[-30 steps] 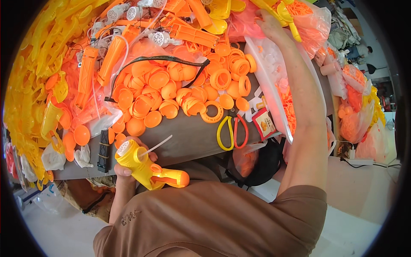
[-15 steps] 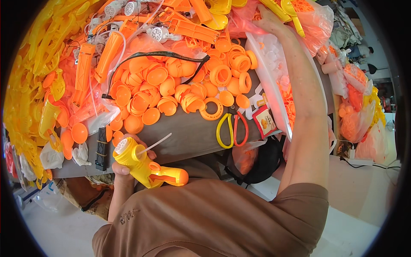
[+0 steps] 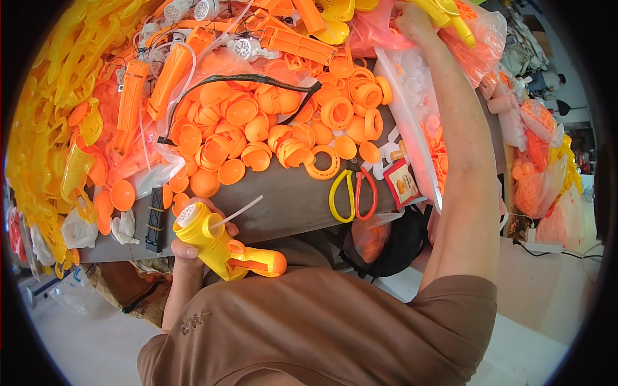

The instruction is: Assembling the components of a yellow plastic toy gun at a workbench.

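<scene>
My left hand (image 3: 186, 251) is wrapped round a yellow plastic toy body (image 3: 209, 238), shaped like a toy gun, low in front of my chest. It has an orange-trimmed handle (image 3: 257, 260), a white perforated disc (image 3: 187, 215) in its upper end and a thin whitish tube (image 3: 244, 209) sticking out of its side. My right arm stretches to the far right, where my right hand (image 3: 415, 24) is at a pink plastic bag (image 3: 373, 29), beside yellow plastic parts (image 3: 450, 18). Its fingertips are mostly hidden at the bag.
Orange cups and rings (image 3: 241, 132) are heaped on the dark table (image 3: 277, 199). Red-and-yellow-handled scissors (image 3: 353, 196) lie near its edge, beside a small red packet (image 3: 400, 183). Yellow parts (image 3: 58, 128) pile up at left. A white-walled container (image 3: 407, 122) stands below my right arm.
My right hand has shifted slightly right and back out of the pink bag, so more of it shows. The left hand still holds the toy body, nearly unmoved. The view has shifted slightly.
</scene>
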A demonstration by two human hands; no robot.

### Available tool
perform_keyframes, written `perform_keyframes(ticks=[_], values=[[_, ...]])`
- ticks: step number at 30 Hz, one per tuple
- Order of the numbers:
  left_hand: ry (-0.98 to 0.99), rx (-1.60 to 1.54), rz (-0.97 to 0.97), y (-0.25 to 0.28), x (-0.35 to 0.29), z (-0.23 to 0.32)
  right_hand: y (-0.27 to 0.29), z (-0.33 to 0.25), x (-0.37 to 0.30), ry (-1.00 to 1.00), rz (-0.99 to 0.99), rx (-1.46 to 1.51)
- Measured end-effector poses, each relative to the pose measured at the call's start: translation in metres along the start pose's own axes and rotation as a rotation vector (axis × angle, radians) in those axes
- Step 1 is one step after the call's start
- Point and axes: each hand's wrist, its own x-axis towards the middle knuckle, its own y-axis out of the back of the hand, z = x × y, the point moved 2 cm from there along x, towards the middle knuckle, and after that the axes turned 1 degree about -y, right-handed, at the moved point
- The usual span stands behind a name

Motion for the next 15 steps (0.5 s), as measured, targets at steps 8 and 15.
perform_keyframes(ticks=[8,15], values=[[-0.014,0.082,0.044,-0.001,-0.003,0.000,-0.015,-0.018,0.009,-0.602,-0.210,-0.554],[0.012,0.023,0.002,-0.001,-0.004,0.002,-0.033,-0.009,0.002,-0.438,0.092,-0.457]])
